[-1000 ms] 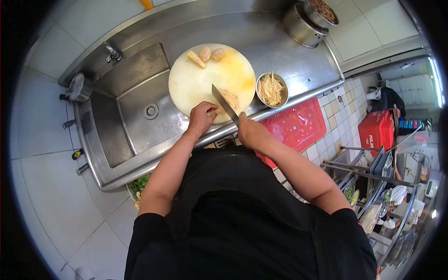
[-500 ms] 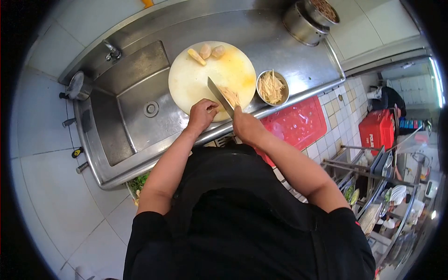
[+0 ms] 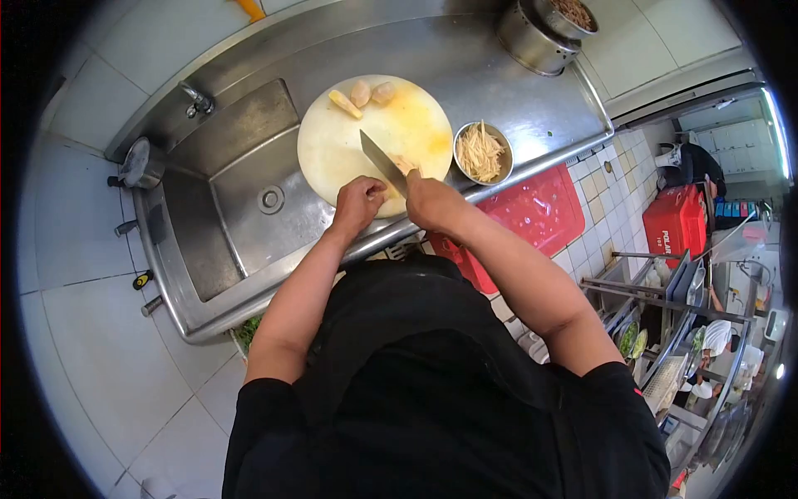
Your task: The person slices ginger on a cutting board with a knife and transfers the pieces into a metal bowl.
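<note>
Knife [image 3: 381, 160] in right hand [image 3: 432, 204]; bowl [image 3: 482, 153] holds pale strips [image 3: 480, 150].

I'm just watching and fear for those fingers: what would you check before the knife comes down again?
1. Right hand grips the knife: ok.
2. Left hand keeps fingertips clear of the blade: cannot tell, it sits close beside it.
3. Board rests flat on the counter: ok.
4. Food under the blade is steady: cannot tell, the hands hide it.
5. Bowl of strips stands clear of the knife: ok.
6. Uncut pieces lie at the far edge, out of the way: ok.
</note>
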Motion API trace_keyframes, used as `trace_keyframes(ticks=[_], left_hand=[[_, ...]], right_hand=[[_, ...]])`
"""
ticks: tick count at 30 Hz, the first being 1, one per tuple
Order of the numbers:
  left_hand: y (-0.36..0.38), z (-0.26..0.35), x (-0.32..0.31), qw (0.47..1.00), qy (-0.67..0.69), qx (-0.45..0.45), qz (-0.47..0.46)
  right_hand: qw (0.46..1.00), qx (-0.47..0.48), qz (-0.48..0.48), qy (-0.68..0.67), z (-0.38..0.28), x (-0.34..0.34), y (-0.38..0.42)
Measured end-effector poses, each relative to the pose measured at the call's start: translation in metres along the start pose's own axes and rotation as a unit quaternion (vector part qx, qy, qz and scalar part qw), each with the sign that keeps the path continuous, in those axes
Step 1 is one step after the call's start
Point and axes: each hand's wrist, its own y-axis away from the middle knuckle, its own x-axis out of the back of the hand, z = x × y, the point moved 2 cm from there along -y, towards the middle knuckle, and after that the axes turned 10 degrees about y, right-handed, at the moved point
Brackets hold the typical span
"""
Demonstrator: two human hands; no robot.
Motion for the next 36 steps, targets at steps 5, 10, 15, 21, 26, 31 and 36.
trace_keyframes(ticks=[5,10,15,21,26,31,36], left_hand=[[0.002,0.000,-0.001,1.000,0.002,0.006,0.009],[0.005,0.000,-0.003,1.000,-0.007,-0.001,-0.002],[-0.001,-0.005,-0.002,1.000,-0.010,-0.019,0.004],[0.001,0.002,0.000,1.000,-0.004,-0.001,-0.005],[-0.002,-0.004,-0.001,1.000,-0.007,-0.016,0.004],[-0.001,-0.003,0.001,1.000,0.008,0.001,-0.007],[0.003,-0.010,0.000,1.000,0.007,-0.010,-0.007]], right_hand=[[1.000,-0.010,-0.011,-0.017,0.006,-0.030,0.036],[0.999,-0.026,-0.007,-0.023,0.004,-0.008,0.008],[0.998,-0.040,-0.038,-0.019,0.000,-0.008,0.036],[0.999,-0.020,0.024,-0.039,0.010,-0.025,0.013],[0.998,-0.036,-0.040,-0.019,-0.002,-0.001,0.033],[1.000,-0.021,-0.020,0.003,0.006,-0.028,0.028],[0.999,-0.019,-0.038,-0.010,-0.006,0.004,0.018]])
